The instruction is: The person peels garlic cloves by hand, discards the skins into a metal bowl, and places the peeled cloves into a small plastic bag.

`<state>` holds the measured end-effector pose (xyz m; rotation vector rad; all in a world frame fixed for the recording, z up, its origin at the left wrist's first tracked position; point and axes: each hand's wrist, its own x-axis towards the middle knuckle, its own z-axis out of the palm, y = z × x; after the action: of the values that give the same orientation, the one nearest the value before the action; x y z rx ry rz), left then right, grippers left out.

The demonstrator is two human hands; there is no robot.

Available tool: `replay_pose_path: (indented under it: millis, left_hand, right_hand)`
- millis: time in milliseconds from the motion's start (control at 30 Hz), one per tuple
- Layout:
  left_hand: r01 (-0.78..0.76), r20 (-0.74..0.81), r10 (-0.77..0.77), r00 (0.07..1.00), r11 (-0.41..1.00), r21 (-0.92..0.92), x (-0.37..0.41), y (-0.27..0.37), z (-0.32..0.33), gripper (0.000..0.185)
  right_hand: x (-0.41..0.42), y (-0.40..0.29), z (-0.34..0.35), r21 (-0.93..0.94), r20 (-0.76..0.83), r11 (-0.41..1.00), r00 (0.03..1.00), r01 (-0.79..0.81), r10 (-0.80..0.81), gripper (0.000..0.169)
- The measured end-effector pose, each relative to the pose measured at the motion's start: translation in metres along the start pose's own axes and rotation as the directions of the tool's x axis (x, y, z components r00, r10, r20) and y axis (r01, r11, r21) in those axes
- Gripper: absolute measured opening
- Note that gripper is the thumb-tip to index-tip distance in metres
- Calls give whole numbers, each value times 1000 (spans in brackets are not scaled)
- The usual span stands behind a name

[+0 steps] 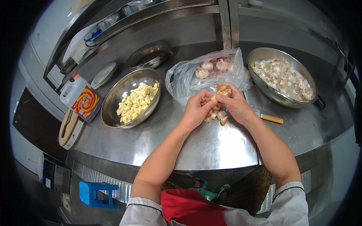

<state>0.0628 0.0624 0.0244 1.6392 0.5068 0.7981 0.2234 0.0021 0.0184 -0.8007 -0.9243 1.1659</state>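
Observation:
My right hand [232, 101] grips a partly broken garlic bulb [223, 91] above the steel counter. Against the bulb's near side, my left hand [200, 106] has its fingertips closed on what looks like a clove. Below both hands lie several loose unpeeled garlic cloves [221, 115]. Just beyond is a clear plastic bag [183, 82] with several whole garlic bulbs [202, 73] inside. To the left, a steel bowl [110, 108] holds many peeled garlic cloves [141, 97]. Another steel bowl [282, 97], at the right, is heaped with garlic skins [282, 76].
By my right forearm lies a knife with a wooden handle [271, 118]. A plastic jug [82, 97], stacked plates [104, 75] and a dark wok [150, 53] stand left and behind. A round cutting board [68, 124] leans at the counter's left end. A blue stool [96, 195] is on the floor.

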Motion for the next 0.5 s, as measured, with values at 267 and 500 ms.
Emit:
replay_pose_path:
  millis: [267,500]
  left_hand:
    - [45,-32,-49,998,993,-110,5,-11,-8,18]
    - [-79,-248,101,963,992,98,11,-5,-17,21]
  right_hand:
    - [-3,-1,-1,-69,51,998,999,-1,4,37]
    - [2,3,-10,-34,-13,999,999,38,-38,37]
